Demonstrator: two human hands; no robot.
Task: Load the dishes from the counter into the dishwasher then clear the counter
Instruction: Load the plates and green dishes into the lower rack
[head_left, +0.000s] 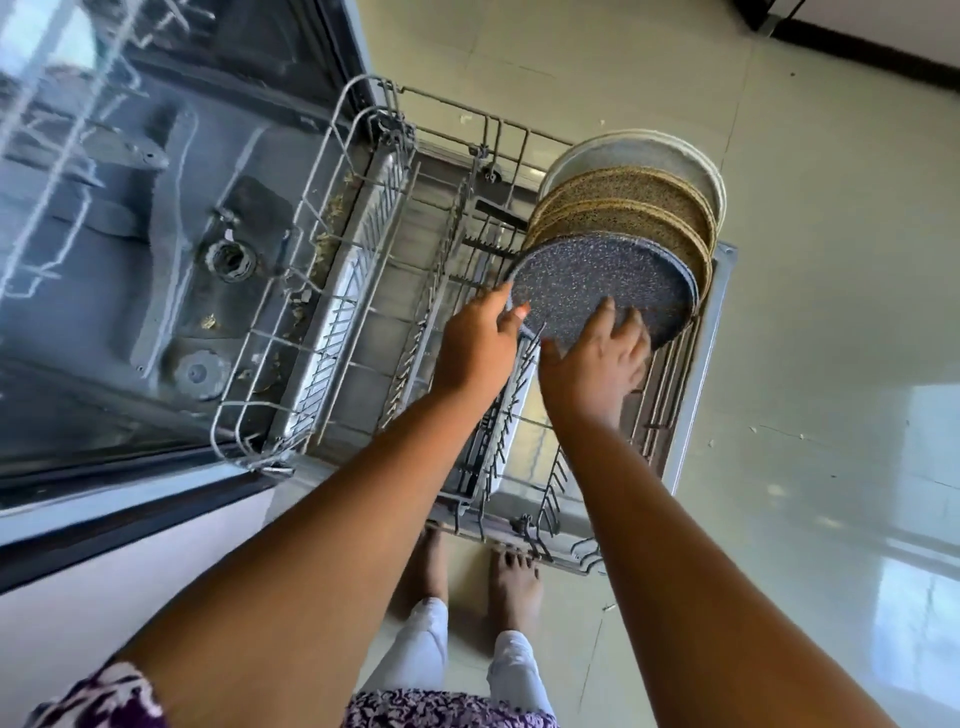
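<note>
Fingers (511, 307) of the left hand (480, 348) curl round the left rim of the blue speckled plate (597, 275), thumb in front, pinching its edge. The right hand (592, 364) has its fingers (607, 312) spread and nearly straight, laid against the lower face of the same plate with the thumb out to the side. Whether any of them hook behind the rim I cannot tell.

The plate stands on edge at the far right end of the pulled-out lower rack (311, 291), in front of a row of tan speckled plates (623, 208). A larger white plate (631, 150) stands behind those. The rest of the rack holds nothing but its wire tines. Both forearms reach forward and down from the body, nearly side by side, over the near corner of the rack. Left of it, the dishwasher tub (156, 208) stands open.
</note>
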